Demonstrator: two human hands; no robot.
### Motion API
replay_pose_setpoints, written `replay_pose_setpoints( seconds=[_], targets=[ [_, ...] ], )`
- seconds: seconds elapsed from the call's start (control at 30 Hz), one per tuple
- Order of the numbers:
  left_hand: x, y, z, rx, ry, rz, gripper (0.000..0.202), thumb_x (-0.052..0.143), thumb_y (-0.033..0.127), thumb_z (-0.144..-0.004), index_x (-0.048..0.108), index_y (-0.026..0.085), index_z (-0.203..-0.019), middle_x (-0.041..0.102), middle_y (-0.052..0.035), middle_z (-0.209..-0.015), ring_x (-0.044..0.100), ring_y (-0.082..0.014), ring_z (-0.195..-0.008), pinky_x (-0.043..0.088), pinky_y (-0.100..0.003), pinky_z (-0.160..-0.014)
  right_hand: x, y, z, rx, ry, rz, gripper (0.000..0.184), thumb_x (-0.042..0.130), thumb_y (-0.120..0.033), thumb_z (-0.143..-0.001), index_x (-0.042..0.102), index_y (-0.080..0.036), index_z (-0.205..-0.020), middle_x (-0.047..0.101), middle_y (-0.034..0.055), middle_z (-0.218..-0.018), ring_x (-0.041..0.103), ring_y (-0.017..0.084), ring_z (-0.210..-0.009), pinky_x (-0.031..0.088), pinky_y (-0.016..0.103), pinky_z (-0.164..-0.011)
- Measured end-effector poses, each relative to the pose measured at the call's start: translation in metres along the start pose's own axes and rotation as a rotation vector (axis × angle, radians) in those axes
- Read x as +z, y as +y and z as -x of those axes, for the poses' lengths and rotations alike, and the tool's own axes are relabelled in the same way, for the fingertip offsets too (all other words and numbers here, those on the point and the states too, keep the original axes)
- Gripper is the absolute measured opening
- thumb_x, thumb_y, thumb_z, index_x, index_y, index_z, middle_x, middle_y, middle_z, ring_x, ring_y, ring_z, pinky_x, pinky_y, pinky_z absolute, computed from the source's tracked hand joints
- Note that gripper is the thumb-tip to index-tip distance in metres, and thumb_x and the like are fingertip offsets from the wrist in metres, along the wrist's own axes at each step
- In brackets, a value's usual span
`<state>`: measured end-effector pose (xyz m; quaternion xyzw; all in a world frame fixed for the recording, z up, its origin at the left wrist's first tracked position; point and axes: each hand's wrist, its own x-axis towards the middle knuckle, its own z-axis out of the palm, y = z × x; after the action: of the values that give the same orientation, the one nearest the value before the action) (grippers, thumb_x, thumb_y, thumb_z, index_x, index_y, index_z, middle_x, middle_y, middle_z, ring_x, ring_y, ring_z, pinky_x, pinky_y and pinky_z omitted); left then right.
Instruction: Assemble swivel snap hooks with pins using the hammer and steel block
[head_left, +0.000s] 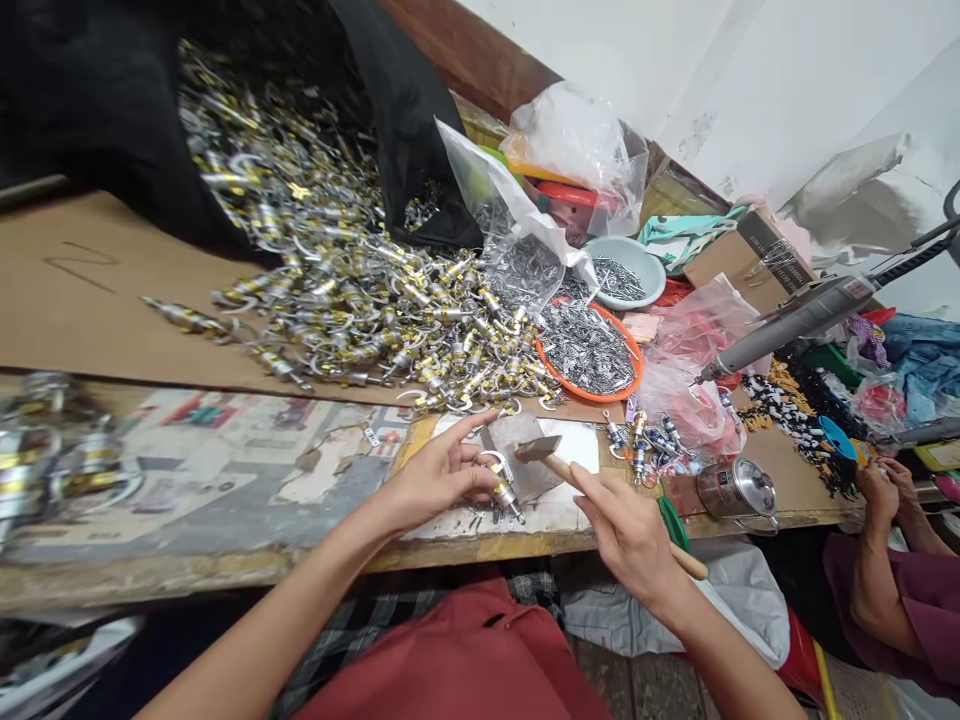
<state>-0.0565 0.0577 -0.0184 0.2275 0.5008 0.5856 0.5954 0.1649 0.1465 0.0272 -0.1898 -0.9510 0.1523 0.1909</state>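
Note:
My left hand [439,475] pinches a small silver-and-gold padlock [501,488] upright on a white work plate [577,445] at the table's front edge. My right hand [626,530] grips the wooden handle of a small hammer [540,450], index finger stretched along it; the metal head hovers just right of the padlock. A big heap of the same padlocks [352,270] spills from a black sack [90,110] across a cardboard sheet [90,300] behind my hands.
An orange bowl [634,365] of small metal parts, a pale bowl [649,262] and plastic bags [577,150] stand at the back right. A steel tin [735,490] and finished locks [649,445] lie right of the plate. Another person's hands [889,490] work at far right.

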Motion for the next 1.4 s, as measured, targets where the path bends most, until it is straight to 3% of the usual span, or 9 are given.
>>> replay_pose_setpoints(
  seconds=[0.1,0.2,0.37,0.5,0.63,0.73,0.9,1.1,1.4],
  targets=[
    [0.001,0.001,0.0,0.013,-0.012,-0.008,0.089,0.069,0.018,-0.056,0.026,0.016,-0.134,0.06,0.0064,-0.059,0.062,-0.0149,-0.053,0.05,-0.028,-0.054,0.002,-0.006,0.0,-0.043,0.038,0.045,0.049,0.037,-0.009,-0.089,0.036,-0.026,-0.135,0.061,0.0057,-0.091,0.06,0.014,-0.079,0.049,0.023,-0.068],
    [0.001,0.001,0.0,0.02,-0.015,-0.007,0.089,0.07,0.019,-0.056,0.027,0.016,-0.134,0.06,0.0065,-0.058,0.061,-0.0144,-0.052,0.049,-0.027,-0.053,0.007,-0.009,0.0,-0.047,-0.1,0.14,0.047,0.035,-0.008,-0.088,0.041,-0.023,-0.133,0.059,0.0043,-0.078,0.057,0.014,-0.067,0.048,0.022,-0.06],
    [0.001,0.002,0.0,0.02,-0.015,-0.006,0.09,0.072,0.019,-0.056,0.027,0.017,-0.134,0.059,0.0079,-0.057,0.06,-0.013,-0.05,0.049,-0.026,-0.052,0.014,-0.007,-0.001,0.023,-0.074,0.06,0.046,0.036,-0.012,-0.089,0.042,-0.027,-0.132,0.061,0.0044,-0.084,0.059,0.015,-0.074,0.05,0.024,-0.068],
    [0.0,0.002,0.001,0.034,0.0,-0.061,0.081,0.073,0.021,-0.057,0.035,0.017,-0.129,0.062,0.0055,-0.06,0.062,-0.0153,-0.055,0.05,-0.029,-0.055,0.025,0.023,-0.004,0.198,-0.007,-0.182,0.041,0.048,-0.023,-0.087,0.047,-0.027,-0.128,0.064,0.0046,-0.101,0.06,0.017,-0.088,0.05,0.029,-0.077],
    [-0.002,-0.001,0.004,0.097,0.053,-0.193,0.039,0.073,0.028,-0.059,0.06,0.016,-0.093,0.068,-0.0004,-0.065,0.065,-0.019,-0.064,0.052,-0.031,-0.062,0.037,0.061,-0.007,0.355,-0.029,-0.263,0.039,0.055,-0.028,-0.083,0.054,-0.02,-0.121,0.062,0.0087,-0.112,0.059,0.021,-0.098,0.048,0.038,-0.085],
    [-0.003,-0.006,0.004,0.15,0.079,-0.274,0.02,0.07,0.033,-0.063,0.064,0.016,-0.072,0.069,-0.0035,-0.065,0.065,-0.0195,-0.063,0.052,-0.03,-0.062,0.038,0.078,-0.02,0.307,-0.11,-0.183,0.032,0.052,-0.029,-0.085,0.059,-0.02,-0.115,0.065,0.0077,-0.103,0.061,0.02,-0.091,0.048,0.036,-0.082],
    [-0.002,-0.012,0.001,0.388,0.178,-0.388,0.013,0.071,0.032,-0.061,0.068,0.019,-0.061,0.062,-0.0036,-0.079,0.061,-0.0177,-0.07,0.05,-0.027,-0.063,0.028,0.109,-0.08,0.285,0.102,0.157,0.03,0.038,-0.023,-0.091,0.063,-0.013,-0.104,0.06,0.0091,-0.097,0.057,0.017,-0.092,0.045,0.031,-0.082],
    [0.004,-0.011,0.004,0.492,0.213,-0.531,0.005,0.068,0.024,-0.064,0.072,0.022,-0.064,0.063,-0.0015,-0.067,0.058,-0.0158,-0.067,0.046,-0.025,-0.062,0.037,0.141,-0.134,0.315,0.061,0.179,0.027,0.048,-0.031,-0.09,0.053,-0.015,-0.112,0.054,0.0064,-0.111,0.056,0.018,-0.096,0.048,0.037,-0.081],
    [0.005,-0.008,0.011,0.482,0.227,-0.52,0.013,0.066,0.024,-0.065,0.073,0.022,-0.076,0.066,-0.0013,-0.068,0.06,-0.0166,-0.066,0.047,-0.026,-0.064,0.023,0.134,-0.132,0.349,0.169,0.056,0.026,0.043,-0.031,-0.092,0.056,-0.012,-0.104,0.058,0.0065,-0.101,0.058,0.017,-0.091,0.049,0.036,-0.079]
  ],
)
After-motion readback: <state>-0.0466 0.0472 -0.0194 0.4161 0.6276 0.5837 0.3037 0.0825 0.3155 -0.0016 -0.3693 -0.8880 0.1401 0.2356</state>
